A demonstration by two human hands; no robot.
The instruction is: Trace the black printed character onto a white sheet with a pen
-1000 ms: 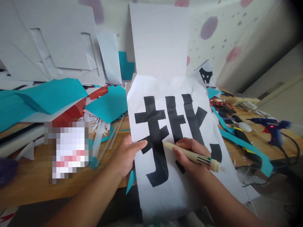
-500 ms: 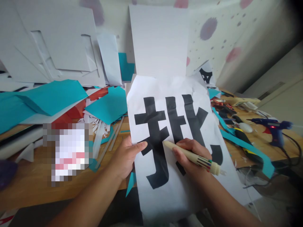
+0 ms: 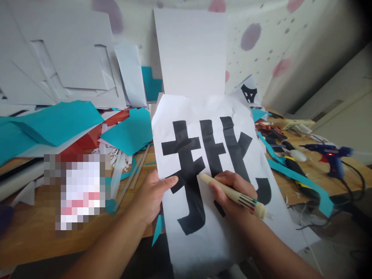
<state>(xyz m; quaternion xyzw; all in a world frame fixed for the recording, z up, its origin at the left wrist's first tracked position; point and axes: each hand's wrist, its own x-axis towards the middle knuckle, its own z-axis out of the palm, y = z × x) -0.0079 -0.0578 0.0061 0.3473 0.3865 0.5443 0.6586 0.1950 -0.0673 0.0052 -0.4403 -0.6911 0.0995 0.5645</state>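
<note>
A white paper sheet (image 3: pixel 209 228) printed with a bold black character (image 3: pixel 190 176) lies slanted at the clock's centre, overlapping the front edge of the wooden bench (image 3: pixel 37 234); its upper corners look creased. At nine o'clock the left hand (image 3: pixel 154 193) pinches its edge, thumb on top, fingers curled beneath. The right hand (image 3: pixel 232 211) rests on the sheet, grasping a thick cream multicolour pen (image 3: pixel 245 201) whose tip points toward ten, at the edge of a black stroke; whether it touches I cannot tell.

The bench is crowded. Beyond the left hand, at nine, sits a pixelated white-and-red object (image 3: pixel 81 186). Around ten are an angular teal paper piece (image 3: pixel 128 131), a heap of white paper slivers (image 3: pixel 116 155) and, farther left, a folded teal sheet (image 3: pixel 58 120). At three, a teal paper strip (image 3: pixel 324 201) crosses a black-and-yellow handle (image 3: pixel 299 178), near a dark blue glue gun (image 3: pixel 334 155) with a red light.

A blank white board (image 3: pixel 192 50) stands upright at twelve; large white cut-out panels (image 3: pixel 81 66) lean at ten. Behind hangs a pale wall covering (image 3: pixel 247 17) with purple and pink spots.
</note>
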